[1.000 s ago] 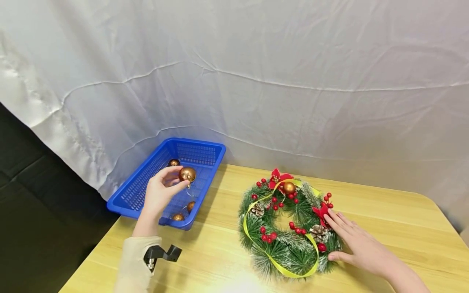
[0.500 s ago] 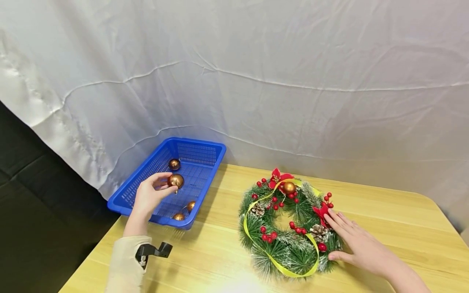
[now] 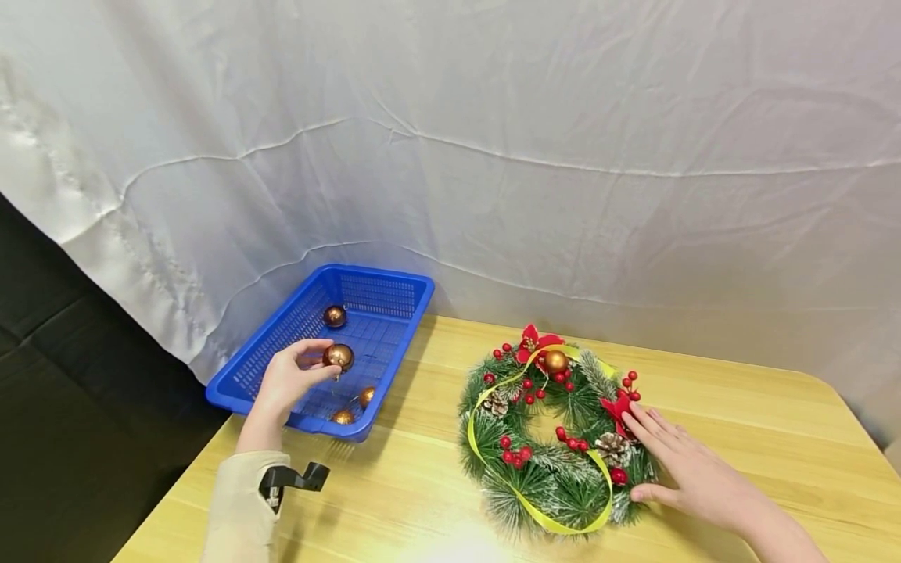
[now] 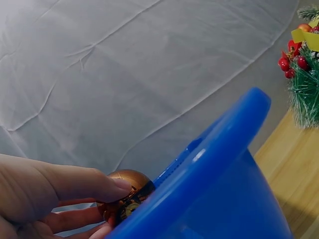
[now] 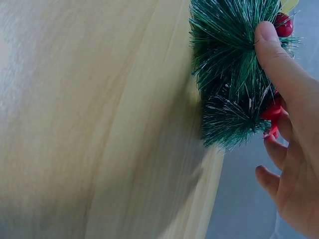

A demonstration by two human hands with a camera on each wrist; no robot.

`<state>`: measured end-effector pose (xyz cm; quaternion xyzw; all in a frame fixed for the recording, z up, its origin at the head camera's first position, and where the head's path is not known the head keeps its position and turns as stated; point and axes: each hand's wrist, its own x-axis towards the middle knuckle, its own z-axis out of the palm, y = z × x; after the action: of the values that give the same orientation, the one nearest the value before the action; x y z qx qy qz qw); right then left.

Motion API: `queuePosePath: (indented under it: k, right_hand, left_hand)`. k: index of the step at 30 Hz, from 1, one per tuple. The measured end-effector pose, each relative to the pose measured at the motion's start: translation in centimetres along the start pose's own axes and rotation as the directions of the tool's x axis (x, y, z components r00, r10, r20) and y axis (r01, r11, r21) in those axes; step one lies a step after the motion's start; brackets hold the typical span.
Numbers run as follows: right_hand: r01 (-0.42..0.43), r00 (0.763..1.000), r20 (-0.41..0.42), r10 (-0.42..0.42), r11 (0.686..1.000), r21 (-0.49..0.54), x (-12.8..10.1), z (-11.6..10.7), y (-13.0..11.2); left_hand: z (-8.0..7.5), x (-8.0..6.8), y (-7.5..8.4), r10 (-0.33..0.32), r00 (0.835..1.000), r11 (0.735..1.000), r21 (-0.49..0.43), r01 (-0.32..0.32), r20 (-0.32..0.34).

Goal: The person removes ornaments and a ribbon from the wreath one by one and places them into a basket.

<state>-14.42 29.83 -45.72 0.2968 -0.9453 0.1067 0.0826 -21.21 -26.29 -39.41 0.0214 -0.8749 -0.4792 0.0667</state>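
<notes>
Hands, two: right hand, fingers extended, touching the green wreath; left hand pinching a copper bauble. Blue basket, left on the desk; wreath, right of it; bauble, above the basket, shifted slightly leftward this past second, so apparently no nearer the wreath.

The table is viewed forward and down from the head, well back. From the left wrist, the basket is seen close, the curtain faced beyond. From the right wrist, the wreath is viewed near, along the table. The wreath is shared by all, the basket by the first two.
</notes>
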Motion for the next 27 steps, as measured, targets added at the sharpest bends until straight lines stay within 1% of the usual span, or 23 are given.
queuePosePath:
  k: [6,9,13,15,21,24,27]
  right_hand:
    - [0.006,1.000,-0.007,-0.006,1.000,0.003,0.0,0.1,0.0]
    - [0.014,1.000,-0.009,-0.014,1.000,-0.001,0.0,0.1,0.0]
    - [0.007,1.000,-0.006,-0.007,1.000,-0.002,0.0,0.1,0.0]
    - [0.008,1.000,-0.003,-0.008,1.000,0.000,0.0,0.1,0.0]
    - [0.001,1.000,-0.006,-0.001,1.000,0.010,0.0,0.0,-0.1]
    - [-0.007,1.000,-0.002,0.007,1.000,0.012,0.0,0.0,-0.1]
    - [-0.008,1.000,0.000,0.008,1.000,0.011,0.0,0.0,-0.1]
  left_hand:
    - [-0.2,0.0,-0.1,-0.025,0.999,0.997,-0.069,0.023,-0.027]
    - [-0.1,0.0,-0.1,-0.030,0.999,0.994,-0.110,0.027,-0.026]
    - [0.3,-0.2,0.4,-0.018,1.000,0.988,-0.156,0.017,-0.006]
    - [0.6,-0.3,0.8,0.001,1.000,0.984,-0.179,-0.001,-0.001]
    - [2.3,-0.3,2.5,0.064,0.998,0.973,-0.224,-0.062,0.001]
    - [3.7,-0.2,3.6,0.097,0.995,0.965,-0.243,-0.097,-0.011]
    - [5.4,0.0,4.8,0.140,0.990,0.953,-0.266,-0.143,-0.030]
